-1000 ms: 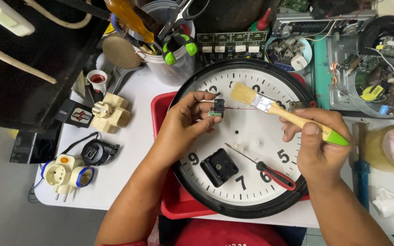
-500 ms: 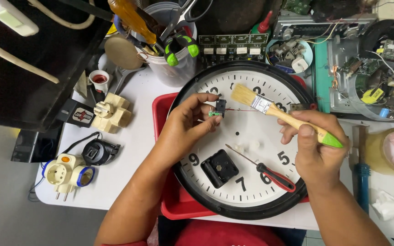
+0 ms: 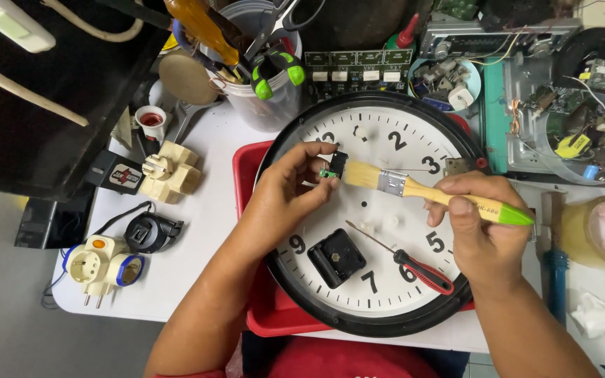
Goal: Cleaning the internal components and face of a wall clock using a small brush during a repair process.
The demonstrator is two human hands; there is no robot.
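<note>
Left hand (image 3: pixel 285 196) pinching a small black component with a green edge (image 3: pixel 334 168) between thumb and fingertips, just above the round white clock face with black rim (image 3: pixel 414 140). Right hand (image 3: pixel 477 224) closed around the wooden handle of a flat paintbrush with pale bristles, metal ferrule and green tip (image 3: pixel 414 187), bristles touching the held component. Judged from the layout, well into a cleaning pass: black square clock movement (image 3: pixel 336 259) already out and lying on the dial, red-handled screwdriver (image 3: pixel 414 264) put down beside it, brushing of the small part under way, nothing refitted yet. Clock resting on a red plastic tray (image 3: pixel 245 175) on the white worktop (image 3: pixel 204 210), cream plug adapters (image 3: pixel 169 171) off to the left. Compared with half a second ago, brush lower and closer in, bristles now against the part rather than above it; left hand barely shifted.
</note>
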